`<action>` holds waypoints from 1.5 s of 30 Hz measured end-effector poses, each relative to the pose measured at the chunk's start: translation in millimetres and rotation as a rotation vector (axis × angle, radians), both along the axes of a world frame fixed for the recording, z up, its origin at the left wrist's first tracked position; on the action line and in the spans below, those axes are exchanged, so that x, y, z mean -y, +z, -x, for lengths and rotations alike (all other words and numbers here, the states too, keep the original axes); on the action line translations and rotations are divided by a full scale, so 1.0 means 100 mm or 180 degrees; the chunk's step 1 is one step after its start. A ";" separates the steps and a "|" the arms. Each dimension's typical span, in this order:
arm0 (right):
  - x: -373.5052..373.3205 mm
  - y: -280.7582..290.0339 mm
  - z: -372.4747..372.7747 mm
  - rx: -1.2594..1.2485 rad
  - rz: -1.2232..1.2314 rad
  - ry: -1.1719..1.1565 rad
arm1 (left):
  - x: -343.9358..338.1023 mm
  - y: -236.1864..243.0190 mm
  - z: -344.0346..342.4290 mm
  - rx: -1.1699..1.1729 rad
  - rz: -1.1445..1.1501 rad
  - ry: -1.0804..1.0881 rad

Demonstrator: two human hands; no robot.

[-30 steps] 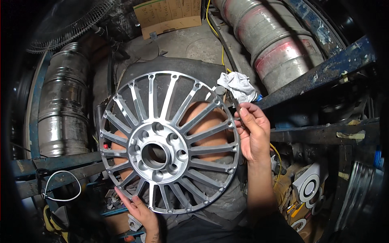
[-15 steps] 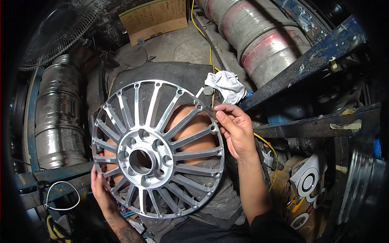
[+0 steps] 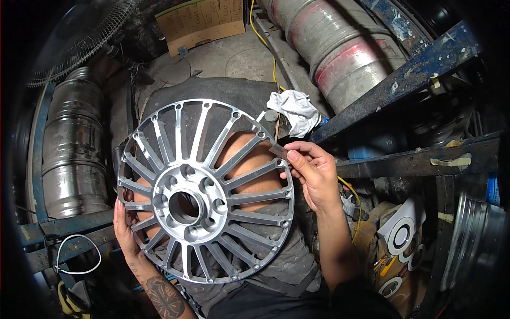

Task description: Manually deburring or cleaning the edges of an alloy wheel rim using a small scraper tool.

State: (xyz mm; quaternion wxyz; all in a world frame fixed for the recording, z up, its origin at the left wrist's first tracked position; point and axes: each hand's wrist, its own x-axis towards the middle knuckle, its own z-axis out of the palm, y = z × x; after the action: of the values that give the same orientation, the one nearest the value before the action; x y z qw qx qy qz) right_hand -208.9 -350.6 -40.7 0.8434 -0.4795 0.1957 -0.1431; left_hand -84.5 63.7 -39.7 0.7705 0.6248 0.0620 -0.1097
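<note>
A silver many-spoked wheel face [image 3: 178, 204] lies tilted over my lap, with lug holes round a central bore. At its lower left rim is my left hand [image 3: 126, 231], its fingers wrapped round the edge and partly hidden behind it. Near the upper right rim, my right hand [image 3: 313, 173] pinches a small flat grey strip [image 3: 277, 149] between thumb and fingers. The strip's far end touches or nearly touches the rim; I cannot tell which. What the strip is made of does not show.
A crumpled white cloth [image 3: 297, 112] lies beyond the wheel. Stacked metal wheel barrels [image 3: 77, 149] stand left, more barrels [image 3: 345, 58] at the back right. A blue metal frame [image 3: 404, 85] crosses the right. Also around are a fan [image 3: 79, 37], cardboard [image 3: 199, 26] and a yellow cable [image 3: 264, 42].
The wheel face has shifted slightly up and left and its tilt has changed a little. My left hand has moved up and left with it. My right hand keeps its pinch on the strip.
</note>
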 end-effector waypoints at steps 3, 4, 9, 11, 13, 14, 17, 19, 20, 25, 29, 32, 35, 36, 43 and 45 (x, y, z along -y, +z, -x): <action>-0.05 -0.01 0.05 0.0042 0.0081 -0.0110 | 0.03 -0.03 -0.01 0.0237 -0.0063 0.0049; -0.06 -0.01 0.07 0.0077 0.0147 -0.0174 | 0.03 -0.03 -0.01 0.0228 -0.0059 0.0044; -0.13 -0.03 0.17 0.0035 0.0194 -0.0286 | -0.03 -0.05 0.00 0.0145 0.0121 -0.0003; -0.15 -0.03 0.21 0.0036 0.0171 -0.0305 | -0.04 -0.03 0.00 0.0161 0.0091 -0.0025; -0.17 -0.02 0.25 0.0013 0.0237 -0.0382 | -0.03 -0.05 0.01 0.0161 0.0073 -0.0055; -0.18 -0.03 0.28 0.0001 0.0241 -0.0388 | -0.02 -0.06 0.01 0.0186 0.0054 -0.0017; -0.19 -0.04 0.36 -0.0070 0.0389 -0.0491 | 0.02 -0.07 0.02 0.0179 0.0002 0.0031; -0.22 -0.05 0.38 -0.0024 0.0351 -0.0422 | -0.06 -0.08 0.01 0.0160 0.0004 0.0019; -0.23 -0.06 0.40 -0.0032 0.0344 -0.0415 | -0.08 -0.08 0.02 0.0152 -0.0003 0.0026; -0.27 -0.11 0.52 -0.0080 0.0323 -0.0446 | -0.15 -0.11 0.01 0.0092 0.0078 -0.0059; -0.39 -0.08 0.60 -0.0031 0.0298 -0.0537 | -0.11 -0.09 0.03 0.0090 0.0085 0.0059; -0.44 -0.14 0.69 -0.0004 0.0384 -0.0590 | -0.10 -0.07 0.03 0.0115 0.0148 0.0114; -0.54 -0.12 0.66 0.0156 0.0019 -0.0942 | -0.14 -0.14 -0.01 0.0271 0.0094 -0.0040; -0.58 -0.11 0.63 0.0252 -0.0289 -0.1202 | -0.12 -0.13 0.00 0.0277 0.0094 -0.0039; -0.36 0.17 0.24 0.0142 -0.0183 -0.1105 | 0.09 -0.03 0.37 0.0283 0.0332 0.0321; -0.25 0.19 0.11 0.0097 -0.0041 -0.0993 | 0.18 0.01 0.56 0.0185 0.0363 0.0514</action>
State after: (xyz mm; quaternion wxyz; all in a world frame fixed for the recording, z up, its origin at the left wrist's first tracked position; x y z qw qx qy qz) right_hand -219.6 -325.6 -21.7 0.8168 -0.4357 0.2558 -0.2784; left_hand -140.4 45.6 -38.3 0.8127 0.5758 0.0835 -0.0325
